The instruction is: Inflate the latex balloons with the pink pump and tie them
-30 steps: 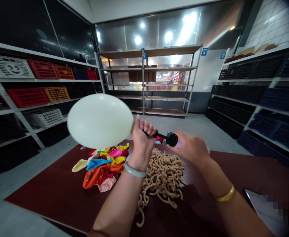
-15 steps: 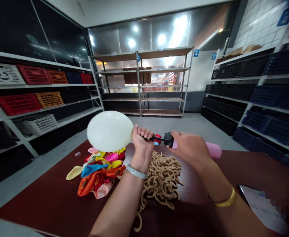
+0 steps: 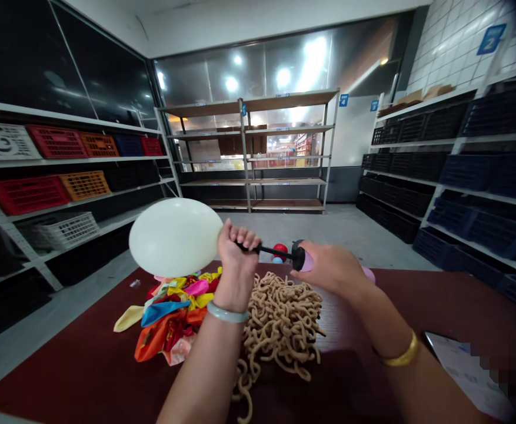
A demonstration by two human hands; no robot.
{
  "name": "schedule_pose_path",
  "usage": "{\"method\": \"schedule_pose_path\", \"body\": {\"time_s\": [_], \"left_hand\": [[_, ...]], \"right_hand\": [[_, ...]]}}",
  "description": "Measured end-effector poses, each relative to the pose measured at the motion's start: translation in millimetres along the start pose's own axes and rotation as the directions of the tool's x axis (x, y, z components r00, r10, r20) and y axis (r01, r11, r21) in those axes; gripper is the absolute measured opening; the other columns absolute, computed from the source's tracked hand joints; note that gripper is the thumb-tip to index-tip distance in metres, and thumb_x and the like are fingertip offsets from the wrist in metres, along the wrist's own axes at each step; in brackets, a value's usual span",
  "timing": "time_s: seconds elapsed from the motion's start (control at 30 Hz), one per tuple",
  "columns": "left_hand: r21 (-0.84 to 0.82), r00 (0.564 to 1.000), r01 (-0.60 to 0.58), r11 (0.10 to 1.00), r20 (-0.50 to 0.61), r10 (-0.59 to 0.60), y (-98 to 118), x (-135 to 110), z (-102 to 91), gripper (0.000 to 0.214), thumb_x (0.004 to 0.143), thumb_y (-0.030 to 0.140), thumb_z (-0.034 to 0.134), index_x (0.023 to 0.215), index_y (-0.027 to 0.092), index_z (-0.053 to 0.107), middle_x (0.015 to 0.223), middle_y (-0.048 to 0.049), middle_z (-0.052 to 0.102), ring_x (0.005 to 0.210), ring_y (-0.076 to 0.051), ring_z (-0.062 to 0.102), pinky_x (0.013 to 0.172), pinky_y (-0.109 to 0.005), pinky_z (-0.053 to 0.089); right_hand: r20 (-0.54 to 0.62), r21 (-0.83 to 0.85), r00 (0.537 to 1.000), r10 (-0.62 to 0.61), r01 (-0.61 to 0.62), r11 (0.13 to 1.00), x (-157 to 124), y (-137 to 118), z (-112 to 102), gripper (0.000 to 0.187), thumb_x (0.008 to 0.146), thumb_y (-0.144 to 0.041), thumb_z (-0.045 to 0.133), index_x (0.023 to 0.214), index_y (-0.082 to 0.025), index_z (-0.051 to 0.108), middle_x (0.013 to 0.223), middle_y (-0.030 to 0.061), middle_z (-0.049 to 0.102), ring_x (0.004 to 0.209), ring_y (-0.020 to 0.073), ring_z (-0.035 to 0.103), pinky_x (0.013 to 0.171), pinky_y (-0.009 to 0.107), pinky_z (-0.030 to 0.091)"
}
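Observation:
My left hand (image 3: 235, 250) is a closed fist around the neck of an inflated pale cream balloon (image 3: 175, 237) and the black nozzle of a hand pump. My right hand (image 3: 330, 268) grips the pink barrel of that pump (image 3: 304, 259), which lies level between the two hands above a dark red table (image 3: 85, 365). The balloon bulges out to the left of my fist. Under my hands lie a heap of flat coloured balloons (image 3: 172, 312) and a tangled pile of tan cord (image 3: 279, 324).
A white sheet of paper (image 3: 469, 368) lies on the table at the right. A red ball (image 3: 280, 249) sits beyond the table. Metal shelves with plastic crates (image 3: 46, 191) line the left, back and right walls, with grey floor between.
The balloon shrank, then swelled again. The pink pump barrel slid out to the right half a second ago and now sits pushed back in. The view shifted slightly.

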State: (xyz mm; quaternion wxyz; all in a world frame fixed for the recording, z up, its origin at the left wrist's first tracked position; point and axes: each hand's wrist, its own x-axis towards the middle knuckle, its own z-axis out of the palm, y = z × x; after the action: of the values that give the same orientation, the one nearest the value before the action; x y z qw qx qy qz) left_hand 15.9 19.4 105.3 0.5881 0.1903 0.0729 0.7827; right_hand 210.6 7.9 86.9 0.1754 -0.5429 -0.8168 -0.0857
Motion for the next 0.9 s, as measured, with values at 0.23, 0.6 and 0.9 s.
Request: {"method": "schedule_pose_path", "body": {"time_s": [0.23, 0.6, 0.9], "left_hand": [[-0.061, 0.999, -0.043, 0.997, 0.019, 0.044, 29, 3, -2.4, 0.043, 0.087, 0.025, 0.05, 0.059, 0.02, 0.017, 0.044, 0.0071, 0.023, 0.036, -0.007, 0.021, 0.041, -0.024, 0.017], [-0.169, 0.988, 0.131, 0.977, -0.057, -0.143, -66, -21, -2.9, 0.038, 0.084, 0.024, 0.051, 0.057, 0.02, 0.024, 0.043, 0.0076, 0.024, 0.034, -0.007, 0.026, 0.039, -0.023, 0.02], [-0.032, 0.982, 0.177, 0.984, -0.064, -0.179, -57, -11, -8.4, 0.04, 0.083, 0.023, 0.051, 0.055, 0.02, 0.022, 0.04, 0.0069, 0.023, 0.033, -0.008, 0.024, 0.039, -0.025, 0.017]], "right_hand": [[0.043, 0.003, 0.999, 0.003, -0.004, 1.0, -4, 20, -13, 0.045, 0.072, -0.062, 0.056, 0.105, -0.031, 0.059, 0.088, 0.0014, 0.071, 0.079, 0.0248, 0.063, 0.056, 0.031, 0.031], [-0.044, -0.14, 0.999, 0.023, -0.029, 0.99, -16, -13, -16, 0.025, 0.079, -0.04, 0.053, 0.095, -0.021, 0.058, 0.081, 0.0078, 0.068, 0.075, 0.0238, 0.064, 0.059, 0.029, 0.035], [0.078, 0.003, 0.996, 0.038, -0.038, 0.999, -2, -13, 0, 0.041, 0.076, -0.057, 0.053, 0.1, -0.024, 0.059, 0.086, 0.0072, 0.07, 0.081, 0.0259, 0.065, 0.062, 0.031, 0.038]]}}
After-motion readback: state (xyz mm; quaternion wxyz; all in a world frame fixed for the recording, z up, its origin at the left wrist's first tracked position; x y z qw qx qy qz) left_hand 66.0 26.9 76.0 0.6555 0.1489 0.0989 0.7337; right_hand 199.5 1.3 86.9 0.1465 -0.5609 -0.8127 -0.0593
